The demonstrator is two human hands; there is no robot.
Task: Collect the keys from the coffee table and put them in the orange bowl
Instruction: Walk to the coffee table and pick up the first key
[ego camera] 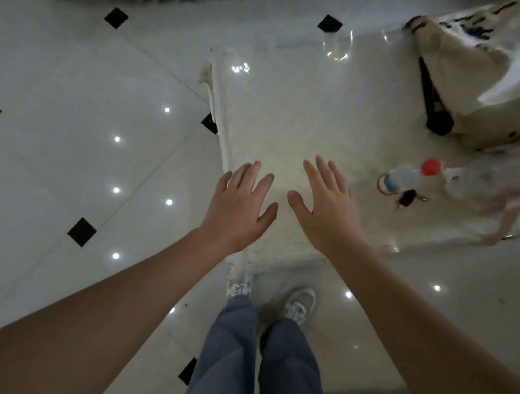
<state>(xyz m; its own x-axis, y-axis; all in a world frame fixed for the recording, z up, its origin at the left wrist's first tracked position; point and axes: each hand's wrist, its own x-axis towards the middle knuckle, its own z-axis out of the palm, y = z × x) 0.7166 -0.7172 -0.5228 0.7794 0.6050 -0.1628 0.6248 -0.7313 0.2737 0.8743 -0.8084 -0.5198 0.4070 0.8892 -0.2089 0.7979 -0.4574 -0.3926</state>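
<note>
The keys (407, 198), a dark fob on a ring, lie on the glossy white coffee table (291, 114) toward its right side, just below a lying plastic bottle. My left hand (239, 204) and my right hand (327, 202) hover side by side over the table's near corner, palms down, fingers spread, holding nothing. The keys are well to the right of my right hand. No orange bowl is in view.
A clear plastic bottle (408, 176) with a red cap lies beside the keys. A cream tote bag (490, 69) with black straps stands at the table's far right. A drinking glass (336, 46) sits at the far edge. White tiled floor (70, 117) surrounds the table.
</note>
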